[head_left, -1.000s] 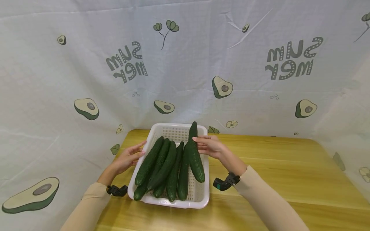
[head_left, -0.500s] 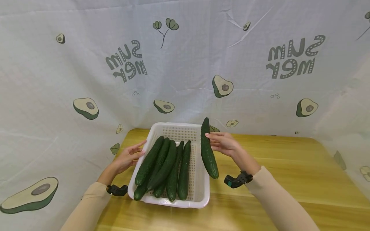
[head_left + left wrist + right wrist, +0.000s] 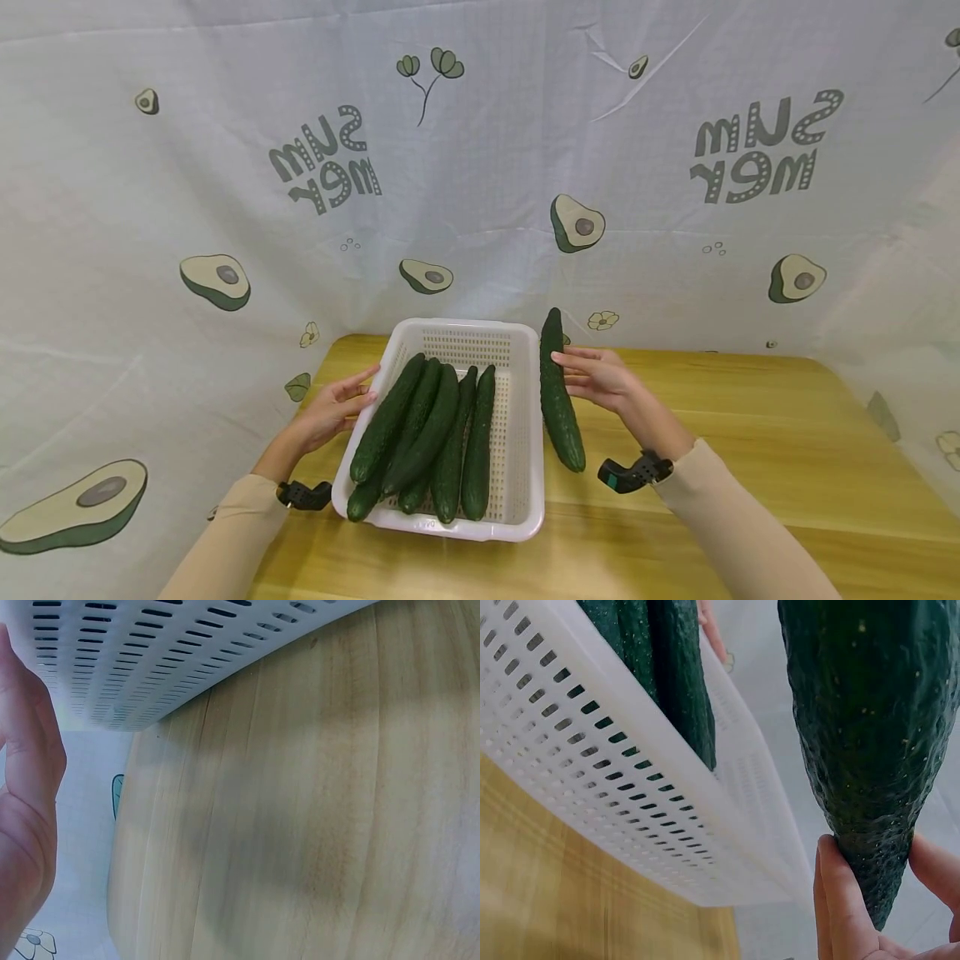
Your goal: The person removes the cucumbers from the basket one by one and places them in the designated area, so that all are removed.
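A white cloth (image 3: 480,167) with drawn avocados (image 3: 576,225) and flowers (image 3: 603,320) hangs behind the wooden table's (image 3: 750,417) far edge.

1. My left arm (image 3: 225,533): one, sleeved up to near the wrist, angled forward and inward
2. My left hand (image 3: 330,408): one, bare, turned inward; fingers reaching out, parted, only slightly bent
3. My right arm (image 3: 742,517): one, sleeved likewise, slanting forward and inward from the lower right
4. My right hand (image 3: 596,379): one, bare, directed inward; fingertips (image 3: 836,877) set in a pinch, digits facing each other from two sides
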{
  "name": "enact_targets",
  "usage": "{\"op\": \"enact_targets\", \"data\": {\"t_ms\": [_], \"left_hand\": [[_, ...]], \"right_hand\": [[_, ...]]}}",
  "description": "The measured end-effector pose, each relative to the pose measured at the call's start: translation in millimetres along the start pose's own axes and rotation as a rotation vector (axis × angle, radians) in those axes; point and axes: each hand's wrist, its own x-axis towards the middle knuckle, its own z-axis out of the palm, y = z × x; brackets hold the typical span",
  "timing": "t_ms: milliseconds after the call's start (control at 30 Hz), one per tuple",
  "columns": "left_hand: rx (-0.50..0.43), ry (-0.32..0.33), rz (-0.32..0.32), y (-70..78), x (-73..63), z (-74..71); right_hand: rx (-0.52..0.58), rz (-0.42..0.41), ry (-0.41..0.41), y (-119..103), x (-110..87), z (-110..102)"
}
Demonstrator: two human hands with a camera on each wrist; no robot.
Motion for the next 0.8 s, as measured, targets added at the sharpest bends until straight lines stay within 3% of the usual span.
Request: {"op": "enact_targets", "data": {"t_ms": [467,800], "left_hand": [[-0.002,0.007,-0.004,1.6,-2.6,1.6],[-0.003,0.007,-0.003,0.4,-1.3,1.6]], "right_hand": [[-0.027,0.044,0.059,15.1,0.5,-14.2],[0.042,0.045,0.102,37.0,5.7,-25.6]]}}
